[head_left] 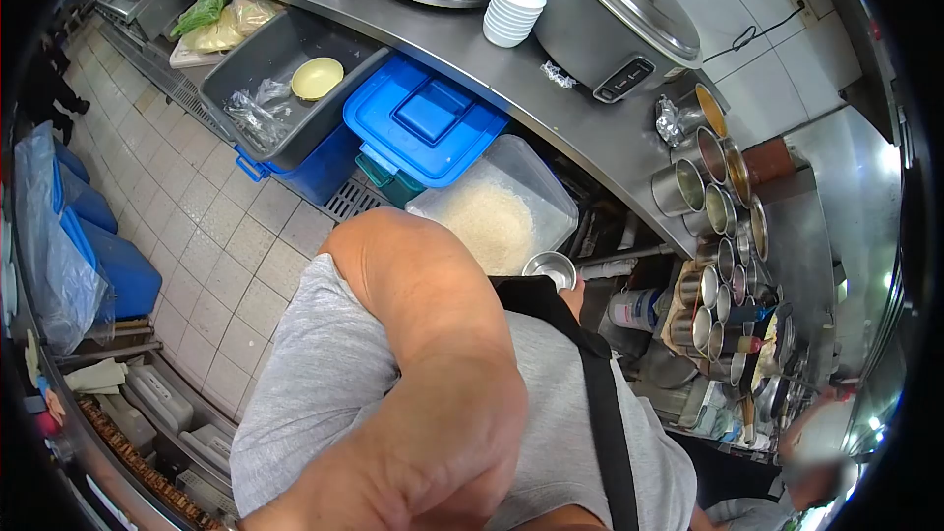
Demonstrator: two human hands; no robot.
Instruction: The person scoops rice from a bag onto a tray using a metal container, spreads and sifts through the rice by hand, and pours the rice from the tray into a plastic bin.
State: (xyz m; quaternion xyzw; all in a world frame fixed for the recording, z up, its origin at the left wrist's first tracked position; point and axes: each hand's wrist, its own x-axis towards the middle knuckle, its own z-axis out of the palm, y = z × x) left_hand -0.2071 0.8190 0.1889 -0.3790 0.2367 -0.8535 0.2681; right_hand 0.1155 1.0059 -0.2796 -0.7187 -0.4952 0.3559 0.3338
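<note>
A: How was the metal bowl (549,268) held?

B: It was gripped at its near right side by the right hand (573,297). The left arm (428,334) was raised close to the camera; whether the left hand was spread or closed could not be told.

A: Position of bowl?

B: It was noted at the near right corner of the clear plastic bin (561,199), beside the white rice (487,226). Contact with the wall could not be determined.

A: Handling advice?

B: A firm side grip and a level rim were judged best, with knocks against the bin avoided.
</note>
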